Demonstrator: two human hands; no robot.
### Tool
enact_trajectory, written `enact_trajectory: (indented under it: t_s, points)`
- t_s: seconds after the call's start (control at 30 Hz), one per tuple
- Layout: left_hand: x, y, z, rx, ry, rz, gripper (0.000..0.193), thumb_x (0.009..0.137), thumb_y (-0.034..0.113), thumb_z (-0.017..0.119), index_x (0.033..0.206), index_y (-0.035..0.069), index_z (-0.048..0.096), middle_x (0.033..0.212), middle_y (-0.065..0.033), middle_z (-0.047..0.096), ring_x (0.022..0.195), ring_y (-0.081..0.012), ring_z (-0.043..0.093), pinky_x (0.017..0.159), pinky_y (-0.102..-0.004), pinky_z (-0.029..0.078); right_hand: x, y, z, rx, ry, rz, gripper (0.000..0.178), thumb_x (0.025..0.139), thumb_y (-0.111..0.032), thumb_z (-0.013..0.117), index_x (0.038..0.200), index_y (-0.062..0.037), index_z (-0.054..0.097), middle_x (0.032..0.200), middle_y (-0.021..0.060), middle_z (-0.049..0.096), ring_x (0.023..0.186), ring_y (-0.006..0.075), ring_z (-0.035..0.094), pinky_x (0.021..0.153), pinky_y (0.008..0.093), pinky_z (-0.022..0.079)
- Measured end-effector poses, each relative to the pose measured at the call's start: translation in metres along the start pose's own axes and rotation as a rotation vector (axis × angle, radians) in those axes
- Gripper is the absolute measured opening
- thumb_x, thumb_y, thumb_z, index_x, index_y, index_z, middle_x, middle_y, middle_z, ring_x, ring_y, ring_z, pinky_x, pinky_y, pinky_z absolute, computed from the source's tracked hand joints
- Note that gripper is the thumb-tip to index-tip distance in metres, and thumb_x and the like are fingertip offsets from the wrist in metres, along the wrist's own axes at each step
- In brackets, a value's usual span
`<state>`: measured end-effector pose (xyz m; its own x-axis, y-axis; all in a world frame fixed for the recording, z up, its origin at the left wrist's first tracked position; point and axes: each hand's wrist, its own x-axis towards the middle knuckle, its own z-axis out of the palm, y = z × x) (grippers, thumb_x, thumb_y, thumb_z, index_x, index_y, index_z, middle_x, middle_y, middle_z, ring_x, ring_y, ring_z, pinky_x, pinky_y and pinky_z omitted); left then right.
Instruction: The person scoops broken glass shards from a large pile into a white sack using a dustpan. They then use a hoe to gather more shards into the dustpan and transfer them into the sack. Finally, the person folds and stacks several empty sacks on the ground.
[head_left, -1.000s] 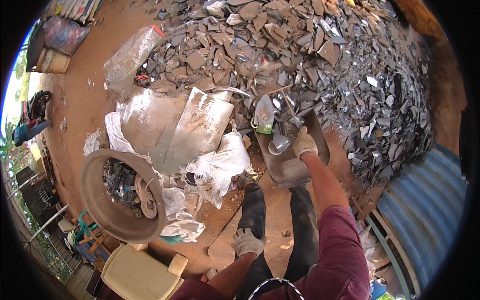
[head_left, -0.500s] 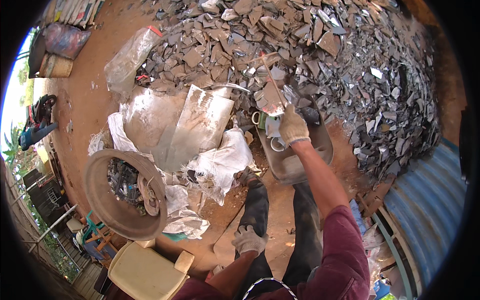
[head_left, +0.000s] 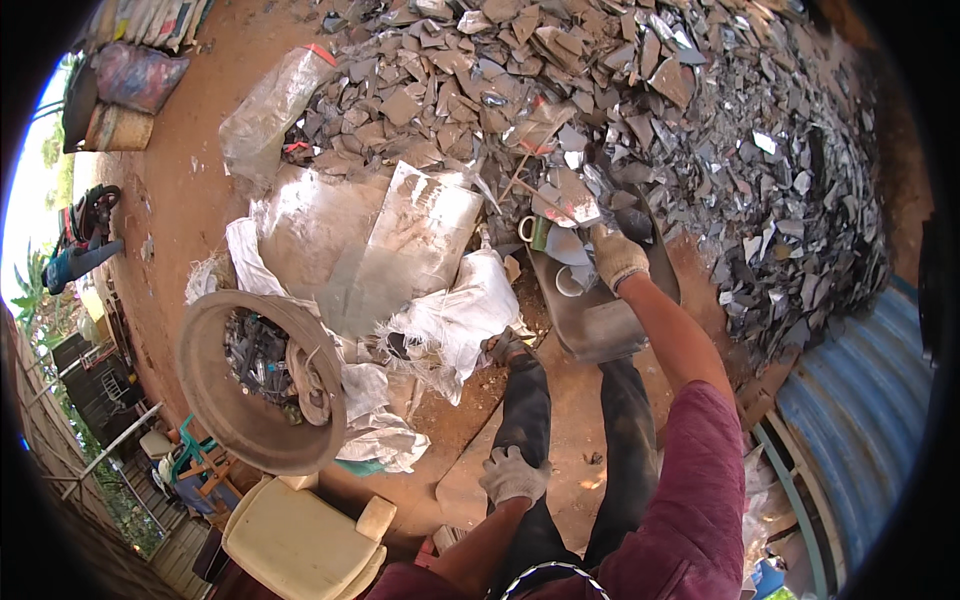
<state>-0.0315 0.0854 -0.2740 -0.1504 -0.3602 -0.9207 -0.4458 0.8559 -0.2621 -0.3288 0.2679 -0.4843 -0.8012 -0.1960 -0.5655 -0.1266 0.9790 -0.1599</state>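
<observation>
My right hand [head_left: 615,255], in a light work glove, is stretched forward and grips a flat grey shard [head_left: 573,193] at the near edge of a big pile of broken grey shards [head_left: 650,90]. Just below the hand lies a long grey metal pan [head_left: 600,325] with a few pieces and a ring in it. A green mug [head_left: 537,232] stands at the pan's far left corner. My left hand [head_left: 512,475], also gloved, rests on my left thigh with loosely curled fingers and holds nothing.
A bent metal sheet [head_left: 410,245] lies over white sacks [head_left: 460,310] to the left. A round basin [head_left: 215,400] holds scraps and cable. A cream plastic seat [head_left: 290,545] is near left. Blue corrugated sheeting [head_left: 860,400] borders the right. Bags and a machine stand at the far left.
My right hand rose from the pan toward the pile's edge with a flat shard in its grip. My left hand stayed on the thigh.
</observation>
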Motion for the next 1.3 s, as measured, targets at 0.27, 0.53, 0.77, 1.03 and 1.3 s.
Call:
enact_trajectory:
  t_s: [0.27, 0.53, 0.77, 1.03, 1.3]
  points:
    - [-0.001, 0.005, 0.005, -0.010, -0.044, -0.024, 0.079, 0.077, 0.063, 0.069, 0.135, 0.010, 0.055, 0.139, -0.0145, 0.049, 0.128, -0.0349, 0.048, 0.095, -0.0537, 0.045, 0.017, -0.024, -0.050, 0.441, 0.399, 0.174, 0.026, 0.096, -0.015, 0.056, 0.117, -0.0044, 0.045, 0.086, 0.0250, 0.069, 0.084, 0.0480, 0.069, 0.072, 0.0549, 0.055]
    - [0.003, 0.010, -0.006, 0.036, -0.071, -0.026, 0.082, 0.077, 0.065, 0.070, 0.136, 0.009, 0.056, 0.139, -0.0155, 0.050, 0.127, -0.0356, 0.049, 0.096, -0.0519, 0.046, 0.055, -0.051, 0.055, 0.645, 0.163, 0.540, 0.037, 0.093, -0.008, 0.056, 0.122, 0.0057, 0.038, 0.099, 0.0327, 0.068, 0.097, 0.0480, 0.067, 0.077, 0.0531, 0.055]
    - [0.003, 0.008, -0.002, 0.087, 0.000, 0.009, 0.081, 0.076, 0.065, 0.068, 0.136, 0.011, 0.056, 0.141, -0.0145, 0.050, 0.130, -0.0345, 0.047, 0.094, -0.0528, 0.045, -0.020, -0.007, 0.034, 0.446, -0.082, 0.349, 0.031, 0.095, -0.010, 0.051, 0.122, 0.0003, 0.039, 0.099, 0.0331, 0.068, 0.096, 0.0476, 0.068, 0.079, 0.0543, 0.056]
    - [0.007, 0.006, -0.018, 0.120, -0.007, 0.020, 0.080, 0.078, 0.063, 0.067, 0.136, 0.009, 0.056, 0.143, -0.0161, 0.049, 0.134, -0.0347, 0.045, 0.098, -0.0530, 0.043, -0.112, 0.030, 0.024, 0.420, -0.182, 0.432, 0.029, 0.094, -0.011, 0.050, 0.118, 0.0012, 0.041, 0.100, 0.0358, 0.066, 0.098, 0.0499, 0.067, 0.084, 0.0576, 0.053]
    - [0.016, -0.009, -0.009, 0.120, 0.009, 0.067, 0.079, 0.078, 0.062, 0.069, 0.135, 0.009, 0.057, 0.141, -0.0173, 0.049, 0.134, -0.0356, 0.045, 0.102, -0.0536, 0.042, -0.095, -0.009, -0.045, 0.573, -0.007, 0.430, 0.026, 0.096, -0.017, 0.051, 0.114, 0.0004, 0.045, 0.094, 0.0348, 0.067, 0.093, 0.0516, 0.066, 0.082, 0.0590, 0.052]
